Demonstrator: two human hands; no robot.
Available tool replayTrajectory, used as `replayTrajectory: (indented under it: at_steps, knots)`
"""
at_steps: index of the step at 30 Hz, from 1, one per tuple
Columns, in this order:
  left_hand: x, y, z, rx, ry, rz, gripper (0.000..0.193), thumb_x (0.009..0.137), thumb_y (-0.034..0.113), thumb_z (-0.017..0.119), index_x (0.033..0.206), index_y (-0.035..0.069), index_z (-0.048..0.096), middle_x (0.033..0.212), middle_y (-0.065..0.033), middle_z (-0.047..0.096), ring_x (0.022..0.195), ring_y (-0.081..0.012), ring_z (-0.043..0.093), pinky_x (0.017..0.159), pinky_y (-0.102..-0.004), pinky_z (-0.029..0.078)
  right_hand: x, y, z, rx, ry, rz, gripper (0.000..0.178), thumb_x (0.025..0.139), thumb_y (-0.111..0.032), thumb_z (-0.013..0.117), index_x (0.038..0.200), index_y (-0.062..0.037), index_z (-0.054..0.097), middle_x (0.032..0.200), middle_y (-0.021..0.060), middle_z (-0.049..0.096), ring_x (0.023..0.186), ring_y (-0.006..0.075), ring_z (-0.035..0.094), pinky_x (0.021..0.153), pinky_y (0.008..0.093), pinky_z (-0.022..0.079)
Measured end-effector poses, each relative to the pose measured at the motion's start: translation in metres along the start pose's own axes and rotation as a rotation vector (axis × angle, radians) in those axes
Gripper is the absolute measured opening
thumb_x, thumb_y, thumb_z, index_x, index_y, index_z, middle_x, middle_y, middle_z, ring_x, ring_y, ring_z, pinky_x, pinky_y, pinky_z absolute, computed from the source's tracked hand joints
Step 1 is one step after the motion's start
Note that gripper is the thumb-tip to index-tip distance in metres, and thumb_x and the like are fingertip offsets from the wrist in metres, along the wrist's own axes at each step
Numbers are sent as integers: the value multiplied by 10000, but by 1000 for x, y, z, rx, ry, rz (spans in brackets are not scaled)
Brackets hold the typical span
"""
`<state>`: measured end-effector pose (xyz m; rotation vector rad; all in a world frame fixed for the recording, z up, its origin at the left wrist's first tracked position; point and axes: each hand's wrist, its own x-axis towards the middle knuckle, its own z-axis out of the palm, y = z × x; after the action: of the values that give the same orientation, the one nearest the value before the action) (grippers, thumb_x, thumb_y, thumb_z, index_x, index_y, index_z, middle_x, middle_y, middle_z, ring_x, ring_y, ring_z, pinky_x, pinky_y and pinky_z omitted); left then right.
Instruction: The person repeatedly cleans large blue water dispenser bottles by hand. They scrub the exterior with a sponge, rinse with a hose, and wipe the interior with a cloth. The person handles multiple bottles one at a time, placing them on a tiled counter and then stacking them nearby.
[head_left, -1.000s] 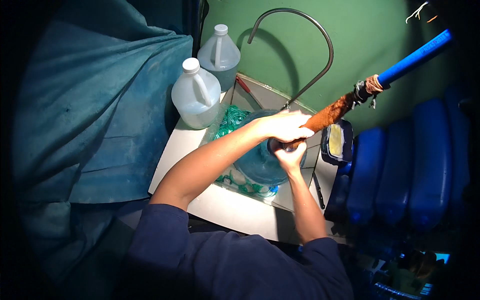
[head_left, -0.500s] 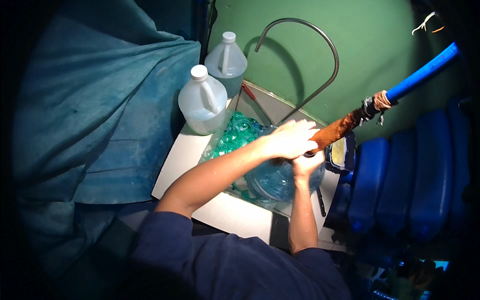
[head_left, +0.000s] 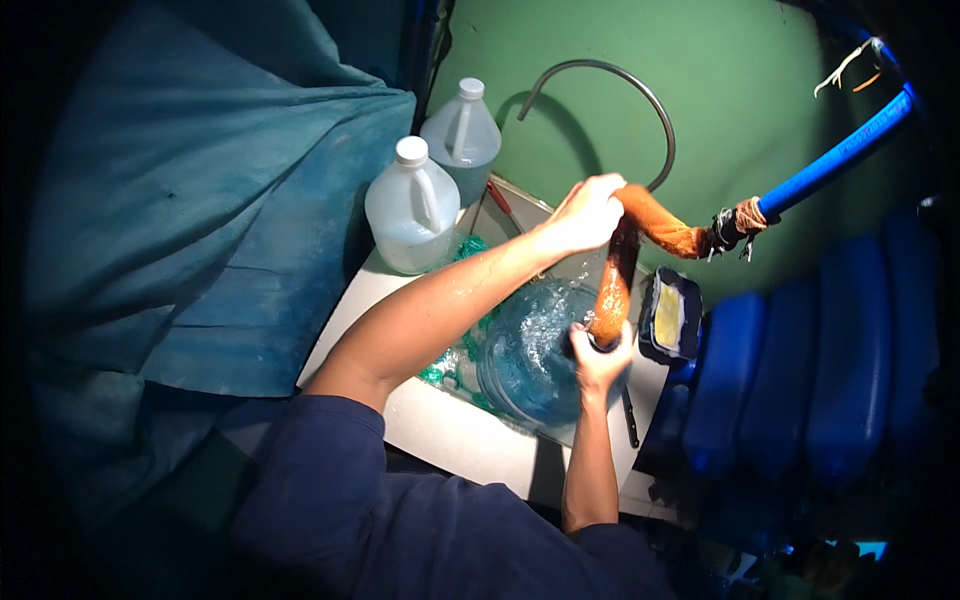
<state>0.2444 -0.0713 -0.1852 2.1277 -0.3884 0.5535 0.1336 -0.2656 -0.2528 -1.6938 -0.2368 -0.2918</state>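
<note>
A soft orange-brown hose (head_left: 660, 222) hangs from the end of a blue pipe (head_left: 835, 165). My left hand (head_left: 592, 212) is closed round its upper bend. From there the hose drops steeply to my right hand (head_left: 602, 362), whose fingers and thumb wrap its lower end, where a dark opening shows. Just left of my right hand, a large round clear-blue water jug (head_left: 510, 370) sits in the basin, with water splashing over it. Part of the jug is hidden behind my right hand and the hose. Green netting-like material (head_left: 470, 245) lies beside the jug, partly behind my left forearm.
Two translucent white-capped jugs (head_left: 410, 210) stand at the back left. A curved metal tube (head_left: 668, 110) rises by the green wall. Right of the basin are a dark tub (head_left: 668, 315) with something yellow and a black-handled tool (head_left: 630, 420). Blue containers (head_left: 850, 350) line the right.
My left hand has risen with the hose, which now bends sharply. My right hand has lowered with the hose's end. More of the round jug shows, and water now splashes there.
</note>
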Motion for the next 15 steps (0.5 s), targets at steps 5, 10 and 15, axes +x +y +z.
replayTrajectory:
  at_steps: [5,10,15]
  knots:
    - [1,-104,-4,-743,91,-280,739,922,301,698,1493,44,306,1142,-125,621,944,-167,564,829,-285,464,12,-51,-42,98,171,-310,325,717,-29,760,992,-3,588,873,122,674,773,184,635,782,336,538]
    - [-184,-42,-35,-731,-495,-806,881,953,528,581,1549,-3,206,1560,-175,346,1423,-279,360,1180,-426,283,-55,-129,-216,-276,-3,-854,437,851,-328,562,1193,-57,534,1049,229,584,905,315,588,847,453,504]
    - [-191,44,-20,-1323,-306,-765,902,922,462,644,1594,174,115,1610,-80,240,1431,-281,304,1171,-469,261,-97,-121,-324,275,793,-138,480,850,-293,553,1216,17,547,1119,213,565,923,286,588,884,408,509]
